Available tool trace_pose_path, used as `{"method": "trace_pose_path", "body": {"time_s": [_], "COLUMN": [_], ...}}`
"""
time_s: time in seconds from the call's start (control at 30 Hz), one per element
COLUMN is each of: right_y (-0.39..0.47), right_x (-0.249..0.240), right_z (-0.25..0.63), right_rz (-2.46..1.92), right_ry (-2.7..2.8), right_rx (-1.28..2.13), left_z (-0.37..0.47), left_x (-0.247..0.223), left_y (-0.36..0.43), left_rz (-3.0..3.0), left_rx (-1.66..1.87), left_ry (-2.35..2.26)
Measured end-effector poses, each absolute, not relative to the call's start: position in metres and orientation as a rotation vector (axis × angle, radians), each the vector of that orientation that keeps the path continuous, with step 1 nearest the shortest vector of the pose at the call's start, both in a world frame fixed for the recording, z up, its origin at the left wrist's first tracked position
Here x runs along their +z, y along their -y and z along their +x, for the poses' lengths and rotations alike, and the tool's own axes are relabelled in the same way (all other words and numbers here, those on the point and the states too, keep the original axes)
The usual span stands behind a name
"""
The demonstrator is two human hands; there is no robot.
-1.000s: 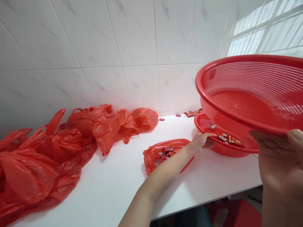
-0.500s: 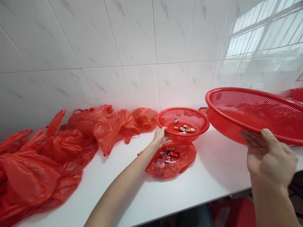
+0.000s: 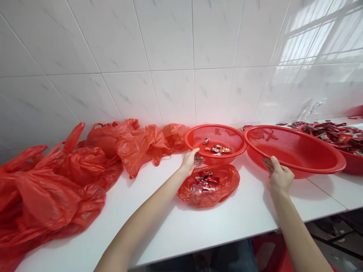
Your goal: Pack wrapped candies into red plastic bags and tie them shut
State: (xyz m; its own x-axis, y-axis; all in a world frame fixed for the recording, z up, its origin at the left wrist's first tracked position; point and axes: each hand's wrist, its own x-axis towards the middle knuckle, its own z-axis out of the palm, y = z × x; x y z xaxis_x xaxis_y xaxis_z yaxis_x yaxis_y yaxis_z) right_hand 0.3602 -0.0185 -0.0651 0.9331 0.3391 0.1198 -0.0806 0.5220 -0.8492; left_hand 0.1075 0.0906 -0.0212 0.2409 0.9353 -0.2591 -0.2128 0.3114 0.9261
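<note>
My left hand point(image 3: 190, 163) grips the near-left rim of a smaller red plastic basket point(image 3: 218, 158), thumb over the edge and fingers beneath. A few small wrapped packets point(image 3: 218, 149) lie inside it. My right hand point(image 3: 279, 175) is closed on the near rim of a larger red basket point(image 3: 300, 160), which shows nothing inside and tilts slightly. The two baskets' rims meet or nearly meet. In front of the smaller basket sits an open red plastic bag point(image 3: 210, 198) with several wrapped packets point(image 3: 205, 182) in it.
Several filled or crumpled red plastic bags point(image 3: 48, 200) line the left of the white table point(image 3: 227, 223). At the far right, a heap of red packets point(image 3: 337, 136) fills another container. A tiled wall point(image 3: 170, 94) stands behind; a red stool point(image 3: 269, 251) is below the table edge.
The larger basket has come down and leftward from a raised, tilted position, with my right hand on its rim. The heap of packets behind it now shows. My left hand keeps its grip.
</note>
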Motion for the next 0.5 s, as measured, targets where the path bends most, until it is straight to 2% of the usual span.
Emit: {"method": "trace_pose_path", "body": {"time_s": [0.23, 0.3, 0.4, 0.5], "right_y": [0.03, 0.036, 0.044, 0.041], "right_x": [-0.076, -0.073, -0.06, -0.038], "right_z": [0.362, 0.352, 0.325, 0.294], "right_rz": [-1.131, -1.16, -1.173, -1.206], "right_ry": [0.34, 0.442, 0.785, 1.356], "right_rx": [0.542, 0.519, 0.387, 0.467], "left_z": [0.08, 0.069, 0.052, 0.038], "left_x": [-0.011, -0.011, -0.013, -0.017], "left_y": [-0.074, -0.063, -0.043, -0.028], "left_rz": [1.178, 1.399, 1.944, 2.309], "left_rx": [0.848, 0.899, 0.858, 0.59], "left_ry": [-1.017, -1.008, -0.921, -0.869]}}
